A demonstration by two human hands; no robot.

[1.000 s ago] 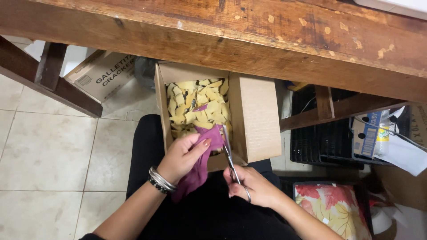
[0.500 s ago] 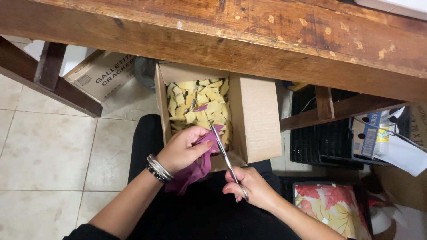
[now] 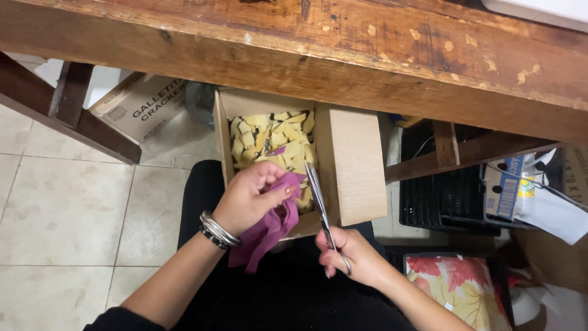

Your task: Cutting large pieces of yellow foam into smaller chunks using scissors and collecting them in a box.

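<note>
Left hand (image 3: 248, 199) pinches purple cloth (image 3: 269, 224), fingers closed on upper edge; cloth soft, crumpled, hangs limp over lap, just below box (image 3: 352, 165). Right hand (image 3: 349, 254) grips scissors (image 3: 320, 205) by handles, fingers curled through loops, blades nearly shut, tips beside cloth. Box holds yellow cut pieces (image 3: 272, 141), one purple scrap among them.

Purple cloth (image 3: 269, 224): soft, matt felt-like fabric. Scissors (image 3: 320, 205): bright polished metal blades. Box (image 3: 352, 162): plain matt brown cardboard, holding matt yellow cloth pieces (image 3: 269, 138). Bangles (image 3: 217, 230): shiny metal. Table (image 3: 343, 55) at 12 o'clock: worn, rough, stained wood. Floor (image 3: 67, 208) at 9 o'clock: smooth, pale tile.
</note>
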